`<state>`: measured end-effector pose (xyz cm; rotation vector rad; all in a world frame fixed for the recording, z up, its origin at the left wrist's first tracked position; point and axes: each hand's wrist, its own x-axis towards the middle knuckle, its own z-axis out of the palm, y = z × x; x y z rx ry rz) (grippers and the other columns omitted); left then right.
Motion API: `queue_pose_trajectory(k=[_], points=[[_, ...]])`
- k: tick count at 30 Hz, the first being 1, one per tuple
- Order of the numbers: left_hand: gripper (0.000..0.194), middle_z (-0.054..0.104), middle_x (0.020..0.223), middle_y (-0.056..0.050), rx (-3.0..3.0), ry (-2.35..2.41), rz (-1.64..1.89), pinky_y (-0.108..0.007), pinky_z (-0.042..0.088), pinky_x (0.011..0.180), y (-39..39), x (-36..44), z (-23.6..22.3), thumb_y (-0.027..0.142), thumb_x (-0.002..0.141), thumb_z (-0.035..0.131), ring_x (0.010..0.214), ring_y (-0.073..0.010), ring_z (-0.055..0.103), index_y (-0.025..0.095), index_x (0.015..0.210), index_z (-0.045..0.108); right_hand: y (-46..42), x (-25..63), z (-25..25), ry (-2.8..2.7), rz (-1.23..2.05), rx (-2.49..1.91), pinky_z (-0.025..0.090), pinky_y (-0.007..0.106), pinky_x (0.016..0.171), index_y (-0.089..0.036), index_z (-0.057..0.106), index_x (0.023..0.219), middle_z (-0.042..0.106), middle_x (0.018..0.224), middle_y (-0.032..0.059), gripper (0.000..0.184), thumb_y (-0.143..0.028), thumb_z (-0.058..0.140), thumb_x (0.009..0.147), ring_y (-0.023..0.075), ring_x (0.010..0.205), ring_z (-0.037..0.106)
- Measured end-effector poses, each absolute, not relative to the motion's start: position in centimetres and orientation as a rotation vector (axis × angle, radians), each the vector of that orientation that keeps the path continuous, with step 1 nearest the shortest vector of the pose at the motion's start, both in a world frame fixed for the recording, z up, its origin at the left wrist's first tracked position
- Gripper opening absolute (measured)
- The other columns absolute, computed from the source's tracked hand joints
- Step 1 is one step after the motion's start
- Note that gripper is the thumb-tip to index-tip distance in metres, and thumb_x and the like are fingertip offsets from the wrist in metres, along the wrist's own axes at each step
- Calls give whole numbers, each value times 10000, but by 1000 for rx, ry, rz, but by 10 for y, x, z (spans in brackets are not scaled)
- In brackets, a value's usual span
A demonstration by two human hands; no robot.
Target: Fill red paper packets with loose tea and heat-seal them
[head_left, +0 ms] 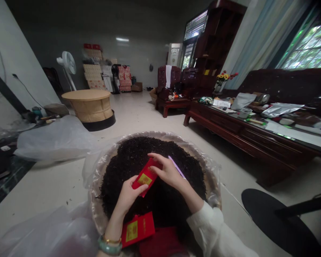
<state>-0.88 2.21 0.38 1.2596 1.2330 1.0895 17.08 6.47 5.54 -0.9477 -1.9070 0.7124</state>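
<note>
My left hand (131, 192) is closed on the lower end of a small red packet (147, 175) with a gold label. My right hand (166, 171) pinches the upper end of this packet. Along the back of my right hand runs a thin purple strip (176, 167); I cannot tell what it belongs to or whether the hand holds it. Both hands are above a heap of dark, dry leaves like tea (139, 150) in a round basket (97, 210) lined with clear plastic. Near me lie a flat red box or packet (143, 228) with a gold label and a darker red piece (160, 242).
Clear plastic sheeting (56, 139) spreads on the floor at left, near a round wooden drum-like stand (88, 103). A long dark wooden table (246, 132), covered in bags and papers, stands at right. A black round base with a pole (270, 217) is close on the right.
</note>
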Motion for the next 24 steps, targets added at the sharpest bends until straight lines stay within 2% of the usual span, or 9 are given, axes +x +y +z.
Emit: queue_pose_trajectory(k=[3, 8, 10, 13, 17, 21, 24], points=[[360, 749, 826, -46, 1171, 1243, 1157, -313, 528, 708, 19, -2, 3, 330, 602, 749, 743, -223, 687, 140, 897, 670, 64, 173, 57, -1881, 560, -966, 473, 310, 828, -211, 559, 1206, 687, 945, 40, 426, -132, 566, 787, 161, 854, 625], [301, 744, 823, -33, 1224, 1254, 1208, -315, 528, 716, 17, 7, 3, 278, 616, 735, 749, -217, 687, 157, 883, 663, 58, 174, 62, -2064, 453, -1210, 410, 394, 894, -205, 549, 1238, 702, 1002, 72, 458, -189, 636, 788, 207, 903, 627], [295, 741, 833, -27, 1262, 1221, 1188, -316, 527, 730, 17, 9, 3, 236, 612, 728, 779, -220, 687, 164, 888, 656, 56, 174, 64, -2129, 489, -1227, 409, 380, 883, -206, 543, 1252, 702, 1003, 64, 482, -174, 643, 781, 200, 886, 626], [382, 738, 864, -31, 1231, 1148, 1120, -310, 525, 716, 16, 12, 3, 193, 589, 726, 795, -220, 687, 160, 957, 632, 56, 172, 65, -2213, 532, -1160, 421, 329, 839, -219, 555, 1245, 706, 942, 32, 473, -135, 621, 784, 175, 834, 618], [431, 726, 839, -47, 1100, 1021, 1051, -284, 515, 662, 14, 18, 6, 309, 658, 720, 761, -205, 682, 139, 1034, 593, 56, 170, 65, -2310, 673, -1008, 439, 270, 758, -179, 573, 1223, 690, 799, 8, 444, -77, 567, 791, 142, 728, 603], [483, 717, 844, -58, 975, 939, 1053, -275, 510, 652, 14, 20, 11, 450, 686, 709, 757, -203, 684, 140, 1035, 581, 55, 171, 64, -2186, 884, -948, 465, 243, 712, -174, 553, 1229, 690, 905, 25, 483, -26, 530, 769, 136, 777, 619], [504, 713, 833, -50, 965, 953, 1081, -261, 501, 644, 14, 20, 12, 462, 658, 734, 743, -194, 678, 141, 1016, 583, 54, 176, 63, -2082, 820, -981, 473, 279, 771, -188, 534, 1246, 691, 942, 35, 493, -60, 572, 772, 149, 830, 629]])
